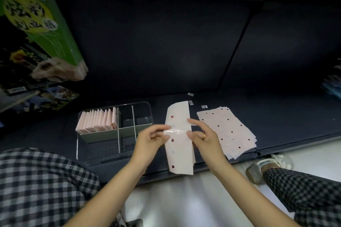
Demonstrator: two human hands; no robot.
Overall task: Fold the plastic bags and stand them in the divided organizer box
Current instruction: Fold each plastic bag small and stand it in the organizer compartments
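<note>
You hold one pale pink plastic bag [178,145] folded into a long narrow strip, lengthwise over the dark shelf [276,116] in front of you; dark red dots run down its left side, and a glossy band crosses it at the middle. Your left hand [147,143] pinches the strip's left edge at that band, thumb and fingertips closed on it; your right hand [203,138] grips the right edge at the same height, thumb against the plastic, index finger raised and extended above it, a gold ring [203,136] on one finger. Just right of the strip lies a fanned stack of flat bags [228,131], the same pink with dark dots, resting on the shelf; three small white stickers [203,106] sit on the shelf beyond it, their print too small to read. To the left stands the clear divided organizer box [114,131]; its far-left compartment holds a row of folded pink bags [98,121] standing upright, the other compartments showing no bags. At the far left leans a green package [36,24] with large dark characters on a yellow patch; they are too blurred to read.
</note>
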